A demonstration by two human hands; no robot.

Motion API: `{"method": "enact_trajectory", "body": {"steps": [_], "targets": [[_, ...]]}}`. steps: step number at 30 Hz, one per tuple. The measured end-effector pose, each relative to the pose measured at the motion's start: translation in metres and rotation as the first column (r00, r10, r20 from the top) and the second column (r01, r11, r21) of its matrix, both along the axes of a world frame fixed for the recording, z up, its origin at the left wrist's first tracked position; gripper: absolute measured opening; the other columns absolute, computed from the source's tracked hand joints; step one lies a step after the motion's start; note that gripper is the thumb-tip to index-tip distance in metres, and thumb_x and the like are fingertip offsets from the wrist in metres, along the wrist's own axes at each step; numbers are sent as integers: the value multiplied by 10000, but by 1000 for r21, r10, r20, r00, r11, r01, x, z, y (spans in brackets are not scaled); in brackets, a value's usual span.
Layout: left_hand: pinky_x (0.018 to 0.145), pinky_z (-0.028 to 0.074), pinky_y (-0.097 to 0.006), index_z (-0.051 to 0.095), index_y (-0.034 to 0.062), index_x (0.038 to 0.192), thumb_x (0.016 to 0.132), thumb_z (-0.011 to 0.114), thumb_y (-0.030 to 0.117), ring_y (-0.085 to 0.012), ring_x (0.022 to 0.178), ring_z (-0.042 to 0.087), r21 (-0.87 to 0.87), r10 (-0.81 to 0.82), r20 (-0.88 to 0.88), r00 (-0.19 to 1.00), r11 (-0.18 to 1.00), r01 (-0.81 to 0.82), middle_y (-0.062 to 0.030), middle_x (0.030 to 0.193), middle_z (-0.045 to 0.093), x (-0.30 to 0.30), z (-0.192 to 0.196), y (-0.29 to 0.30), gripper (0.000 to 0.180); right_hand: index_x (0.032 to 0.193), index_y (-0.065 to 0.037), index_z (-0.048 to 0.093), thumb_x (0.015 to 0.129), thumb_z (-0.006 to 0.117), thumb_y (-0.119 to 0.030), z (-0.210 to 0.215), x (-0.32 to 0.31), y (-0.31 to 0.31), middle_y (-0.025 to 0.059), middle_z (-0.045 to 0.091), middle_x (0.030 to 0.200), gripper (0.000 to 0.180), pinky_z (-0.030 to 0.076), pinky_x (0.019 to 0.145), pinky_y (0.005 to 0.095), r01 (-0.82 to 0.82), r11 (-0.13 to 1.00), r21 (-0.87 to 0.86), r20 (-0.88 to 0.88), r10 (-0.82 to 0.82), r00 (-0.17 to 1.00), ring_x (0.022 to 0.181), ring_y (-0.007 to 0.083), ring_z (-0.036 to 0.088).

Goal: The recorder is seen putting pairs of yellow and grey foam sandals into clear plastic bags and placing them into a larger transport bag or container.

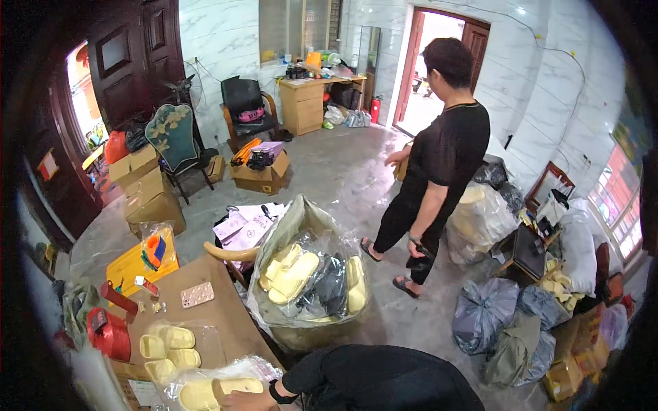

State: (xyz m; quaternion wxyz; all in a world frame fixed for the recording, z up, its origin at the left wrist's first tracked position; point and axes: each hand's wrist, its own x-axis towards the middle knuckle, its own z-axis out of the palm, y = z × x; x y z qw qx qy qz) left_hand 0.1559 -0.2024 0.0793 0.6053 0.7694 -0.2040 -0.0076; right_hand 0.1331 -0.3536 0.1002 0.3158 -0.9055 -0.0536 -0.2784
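At the lower edge my right hand [250, 401], with a dark band at the wrist, is closed on a pale yellow slipper [240, 385]. The frame cuts off part of its fingers. Another yellow slipper [197, 396] lies just left of it, and clear plastic wrap [257, 368] spreads around them. My black sleeve [384, 377] fills the bottom middle. My left hand is out of sight. Beyond my hand, two pairs of yellow slippers [181, 337] rest on a brown cardboard tabletop [233, 322].
A large sack [284, 329] of wrapped slippers stands right of the table. A phone [197, 295], red roll [110, 335] and orange board [130, 274] lie leftward. Another person [445, 151] in black stands beyond the sack. Tied bags [483, 308] crowd the right wall.
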Motion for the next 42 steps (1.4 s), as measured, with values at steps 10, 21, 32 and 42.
{"method": "enact_trajectory", "body": {"steps": [10, 21, 32, 42], "targets": [[1050, 209, -423, 162, 105, 1397, 793, 354, -53, -344, 1261, 266, -178, -80, -232, 969, 983, 39, -216, 1380, 257, -21, -27, 24, 653, 984, -9, 511, 752, 499, -156, -4, 5, 26, 165, 503, 977, 275, 377, 717, 442, 185, 981, -55, 382, -151, 912, 879, 335, 479], [774, 511, -311, 97, 124, 1403, 699, 266, -215, -239, 1057, 471, -287, -221, -455, 863, 953, 92, -159, 1412, 186, -50, -25, 36, 799, 1028, 9, 502, 755, 509, -180, -10, 48, 37, 199, 470, 986, 332, 351, 722, 446, 108, 990, -92, -216, -125, 968, 920, 336, 451], [856, 469, -296, 145, 81, 1392, 771, 364, -191, -253, 958, 583, -446, -293, -715, 634, 891, -90, -233, 1349, 300, -47, -9, 14, 713, 1110, -75, 544, 726, 605, -223, -74, 22, -4, 266, 424, 1233, 416, 375, 925, 421, -465, 885, 5, -512, 402, 759, 1141, 390, 414], [877, 470, -330, 272, -31, 1317, 828, 443, -85, -284, 967, 574, -383, -193, -760, 621, 904, -188, -227, 1214, 447, -33, 14, 3, 521, 1285, -133, 398, 658, 694, -382, 65, -14, -69, 131, 369, 1317, 737, 260, 993, 473, -465, 876, -131, -242, 426, 872, 1216, 331, 331]]}}
